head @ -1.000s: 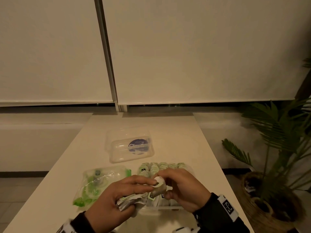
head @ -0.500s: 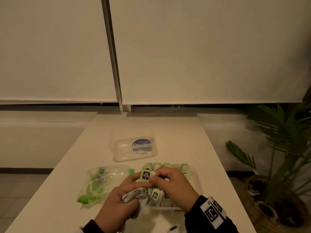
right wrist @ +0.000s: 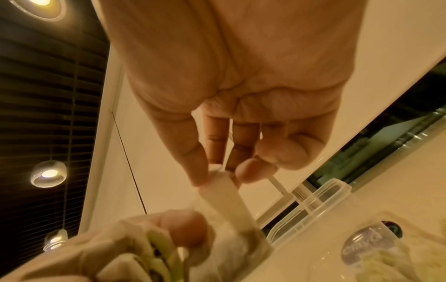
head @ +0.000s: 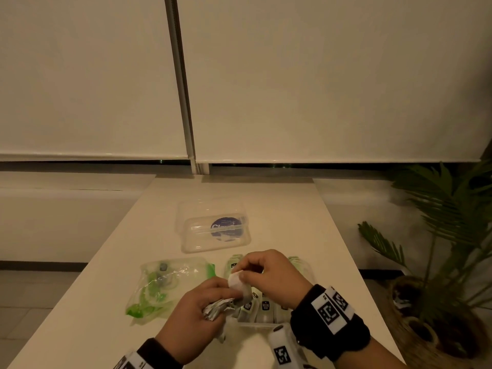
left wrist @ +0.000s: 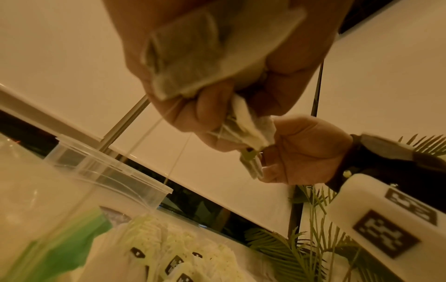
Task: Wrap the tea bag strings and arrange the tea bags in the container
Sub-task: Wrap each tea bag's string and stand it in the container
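2 hands meet above the container [head: 306, 270]: right hand [head: 269, 275] fingers pinch a tea bag [head: 238, 283]; left hand [head: 194, 315] fingers clutch crumpled tea bags [head: 217, 310], near the bench [head: 332, 262] edge.

My left hand [left wrist: 217, 80] fills the top of the wrist view, fingers curled round a bunch of tea bags [left wrist: 207, 51]. A thin string [left wrist: 154, 126] runs down and left from the bunch. My right hand [left wrist: 306, 152] sits just beside it at mid-right and pinches one tea bag [left wrist: 251, 137] at the bunch's lower end. Below: the clear container [left wrist: 108, 169], a green-and-clear plastic bag [left wrist: 55, 244] at lower left, and blurred tea bags with dark-printed tags [left wrist: 173, 265]. Plant leaves [left wrist: 289, 253] at lower right.
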Motion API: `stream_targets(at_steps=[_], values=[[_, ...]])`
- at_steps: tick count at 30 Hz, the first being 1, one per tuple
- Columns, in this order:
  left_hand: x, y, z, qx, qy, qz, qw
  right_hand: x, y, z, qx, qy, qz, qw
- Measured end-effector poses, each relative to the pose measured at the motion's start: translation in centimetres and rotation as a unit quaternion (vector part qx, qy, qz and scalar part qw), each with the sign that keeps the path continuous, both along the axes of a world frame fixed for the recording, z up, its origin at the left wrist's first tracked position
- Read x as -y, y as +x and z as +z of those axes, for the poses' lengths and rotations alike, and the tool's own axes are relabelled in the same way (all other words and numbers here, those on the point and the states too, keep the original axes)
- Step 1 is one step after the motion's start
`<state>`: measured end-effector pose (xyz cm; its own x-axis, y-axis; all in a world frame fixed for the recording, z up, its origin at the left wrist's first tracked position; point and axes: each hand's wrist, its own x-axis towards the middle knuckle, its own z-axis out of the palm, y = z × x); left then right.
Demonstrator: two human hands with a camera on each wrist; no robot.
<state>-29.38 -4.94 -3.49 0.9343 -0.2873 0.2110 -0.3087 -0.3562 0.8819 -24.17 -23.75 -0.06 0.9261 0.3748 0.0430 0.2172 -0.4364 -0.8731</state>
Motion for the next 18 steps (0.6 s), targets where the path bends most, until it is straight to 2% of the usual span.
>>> stream_targets(at_steps=[3, 6, 13, 18], values=[[-0.1, 0.0, -0.4, 0.008, 0.007, 0.007, 1.0, 0.2, 0.2, 0.1, -0.003, 0.001, 0.018, 1.0], [-0.1, 0.0, -0.3, -0.007, -0.024, 0.005, 1.0, 0.2, 0.2, -0.1, -0.007, 0.013, 0.031, 0.999], [-0.5, -0.1, -1.5, -0.132, -0.144, -0.014, 0.981, 0.9, 0.6, 0.8, -0.017, 0.087, -0.004, 0.996], [0.6, -0.4, -1.6, -0.147, -0.131, -0.065, 0.978, 1.0, 0.7, 1.9, 0.001, 0.106, 0.008, 0.994]])
